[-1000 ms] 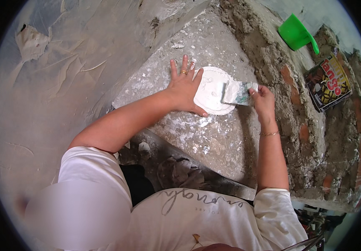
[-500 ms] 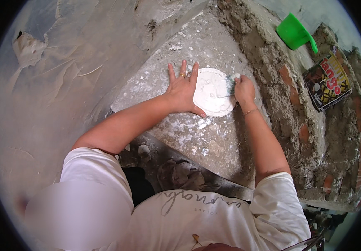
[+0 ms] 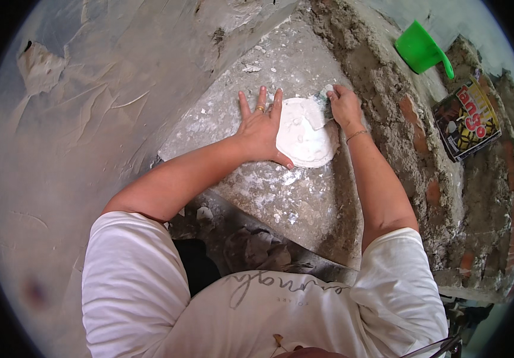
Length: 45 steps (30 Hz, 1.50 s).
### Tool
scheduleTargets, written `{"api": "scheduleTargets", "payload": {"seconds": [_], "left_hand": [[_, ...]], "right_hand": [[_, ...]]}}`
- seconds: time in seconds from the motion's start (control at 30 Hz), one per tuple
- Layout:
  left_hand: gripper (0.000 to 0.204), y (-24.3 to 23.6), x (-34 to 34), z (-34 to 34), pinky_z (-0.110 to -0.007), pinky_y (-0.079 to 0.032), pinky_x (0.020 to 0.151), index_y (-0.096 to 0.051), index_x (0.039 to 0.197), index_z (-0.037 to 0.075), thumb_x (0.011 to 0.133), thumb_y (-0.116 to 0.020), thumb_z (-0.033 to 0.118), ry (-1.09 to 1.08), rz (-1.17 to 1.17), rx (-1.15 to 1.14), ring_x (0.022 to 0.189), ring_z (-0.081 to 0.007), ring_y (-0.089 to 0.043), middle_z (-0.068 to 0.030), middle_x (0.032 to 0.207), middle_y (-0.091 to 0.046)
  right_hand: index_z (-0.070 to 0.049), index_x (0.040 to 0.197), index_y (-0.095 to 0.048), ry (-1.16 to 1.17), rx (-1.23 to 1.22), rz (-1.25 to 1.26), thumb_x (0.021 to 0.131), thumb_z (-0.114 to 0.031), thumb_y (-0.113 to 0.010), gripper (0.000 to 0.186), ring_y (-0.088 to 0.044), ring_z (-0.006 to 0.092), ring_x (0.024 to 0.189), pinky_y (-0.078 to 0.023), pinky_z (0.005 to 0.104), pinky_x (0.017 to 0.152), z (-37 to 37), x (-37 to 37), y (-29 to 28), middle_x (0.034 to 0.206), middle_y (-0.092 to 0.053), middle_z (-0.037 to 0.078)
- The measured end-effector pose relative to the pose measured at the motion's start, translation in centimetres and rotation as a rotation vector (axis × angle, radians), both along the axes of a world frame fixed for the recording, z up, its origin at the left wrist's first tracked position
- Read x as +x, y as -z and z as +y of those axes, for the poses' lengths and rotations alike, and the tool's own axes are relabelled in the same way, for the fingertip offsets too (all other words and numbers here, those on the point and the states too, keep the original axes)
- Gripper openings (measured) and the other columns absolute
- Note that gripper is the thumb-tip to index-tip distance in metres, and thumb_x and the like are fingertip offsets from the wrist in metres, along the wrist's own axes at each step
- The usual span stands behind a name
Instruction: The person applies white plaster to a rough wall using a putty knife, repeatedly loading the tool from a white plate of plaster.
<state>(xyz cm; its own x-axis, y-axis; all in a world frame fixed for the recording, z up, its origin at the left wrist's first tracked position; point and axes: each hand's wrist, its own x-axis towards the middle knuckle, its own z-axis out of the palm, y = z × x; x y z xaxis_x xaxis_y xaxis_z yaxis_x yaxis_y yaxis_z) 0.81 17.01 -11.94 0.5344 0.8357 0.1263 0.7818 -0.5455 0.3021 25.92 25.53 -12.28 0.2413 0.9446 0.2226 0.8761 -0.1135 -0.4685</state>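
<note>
While the left hand [image 3: 261, 132] lies flat, fingers spread wide, touching the white plaster disc [image 3: 305, 138], the right hand [image 3: 345, 107] grips a scraper [image 3: 324, 106]. Blade rests on the disc's upper edge.

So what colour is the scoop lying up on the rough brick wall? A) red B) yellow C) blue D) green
D: the scoop on top of the brick wall is bright green, lying beyond the right hand that works a scraper at the white plaster patch.
</note>
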Motion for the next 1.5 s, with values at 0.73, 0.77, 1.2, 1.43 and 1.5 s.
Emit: {"api": "scheduleTargets", "payload": {"seconds": [0.73, 0.77, 1.2, 1.43, 1.5], "left_hand": [[0.143, 0.8, -0.3, -0.1, -0.073, 0.011, 0.103, -0.017, 0.143, -0.016, 0.05, -0.074, 0.077, -0.019, 0.048, -0.007, 0.142, -0.0542, -0.001, -0.0368, 0.134, -0.044], [0.139, 1.3, -0.4, 0.0, -0.074, 0.011, 0.103, -0.024, 0.142, -0.016, 0.051, -0.073, 0.078, -0.009, 0.01, 0.035, 0.141, -0.0548, 0.001, -0.0374, 0.138, -0.04], [0.124, -0.7, 0.2, -0.6, -0.077, 0.012, 0.099, -0.028, 0.148, 0.003, 0.056, -0.072, 0.074, 0.095, 0.048, 0.171, 0.139, -0.0565, 0.014, -0.0365, 0.15, -0.017], [0.119, -4.6, -0.1, -0.5, -0.077, 0.008, 0.1, -0.028, 0.149, 0.003, 0.059, -0.076, 0.066, 0.118, -0.159, 0.27, 0.138, -0.0591, 0.01, -0.0372, 0.15, -0.018], [0.104, -7.3, 0.4, -0.6, -0.073, 0.002, 0.105, -0.03, 0.147, 0.004, 0.07, -0.072, 0.059, 0.092, -0.12, 0.29, 0.14, -0.0571, -0.001, -0.0342, 0.15, -0.021]], "right_hand": [[-0.012, 0.111, -0.068, -0.233, -0.194, -0.008, 0.089, -0.027, -0.061, 0.027, -0.064, 0.0335, 0.101, -0.049, 0.0414, 0.086, -3.0, -4.6, -0.2, 0.106, -0.068, 0.015], [-0.008, 0.103, -0.068, -0.219, -0.221, -0.025, 0.091, -0.025, -0.059, 0.023, -0.063, 0.0358, 0.1, -0.049, 0.044, 0.084, -3.8, -5.0, -0.9, 0.103, -0.068, 0.016], [0.003, 0.112, -0.064, 0.044, -0.102, 0.39, 0.09, -0.017, -0.058, 0.03, -0.065, 0.0349, 0.096, -0.048, 0.0424, 0.084, -5.6, -2.3, 1.2, 0.101, -0.069, 0.021], [-0.004, 0.099, -0.063, 0.125, -0.255, 1.277, 0.094, -0.016, -0.057, 0.014, -0.058, 0.0148, 0.066, -0.045, 0.0317, 0.051, -9.6, -2.9, -1.9, 0.08, -0.062, 0.003], [-0.004, 0.102, -0.062, 0.075, -0.227, 1.293, 0.094, -0.016, -0.057, 0.015, -0.059, 0.0149, 0.067, -0.044, 0.0335, 0.046, -10.0, -1.1, -1.2, 0.081, -0.063, 0.004]]}}
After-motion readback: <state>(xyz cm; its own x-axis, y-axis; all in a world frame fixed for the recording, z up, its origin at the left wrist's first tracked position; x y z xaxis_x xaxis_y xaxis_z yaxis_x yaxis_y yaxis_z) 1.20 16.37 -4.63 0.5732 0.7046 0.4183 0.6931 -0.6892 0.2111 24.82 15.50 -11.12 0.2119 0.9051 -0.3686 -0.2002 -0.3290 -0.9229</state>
